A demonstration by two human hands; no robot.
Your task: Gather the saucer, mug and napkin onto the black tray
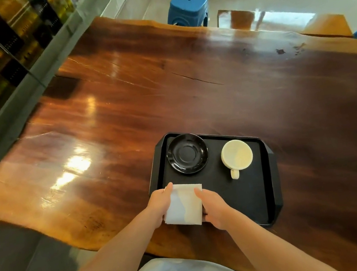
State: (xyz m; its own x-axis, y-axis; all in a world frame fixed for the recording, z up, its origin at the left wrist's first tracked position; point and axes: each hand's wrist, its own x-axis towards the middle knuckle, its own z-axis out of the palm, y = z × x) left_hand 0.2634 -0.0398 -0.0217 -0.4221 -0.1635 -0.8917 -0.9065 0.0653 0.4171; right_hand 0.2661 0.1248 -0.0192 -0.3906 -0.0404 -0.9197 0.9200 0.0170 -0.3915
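Observation:
A black tray (pixel 254 198) lies on the wooden table near its front edge. On its far left corner sits a glossy black saucer (pixel 187 153). To the right of the saucer stands a cream mug (pixel 236 154), handle pointing toward me. A folded white napkin (pixel 183 204) rests at the tray's near left corner. My left hand (pixel 159 203) grips the napkin's left edge and my right hand (pixel 212 206) grips its right edge.
The long polished wooden table (pixel 166 86) stretches away ahead. Two blue plastic stools (pixel 188 6) stand beyond its far edge, one at the far right. A glass wall with dark bottles runs along the left side.

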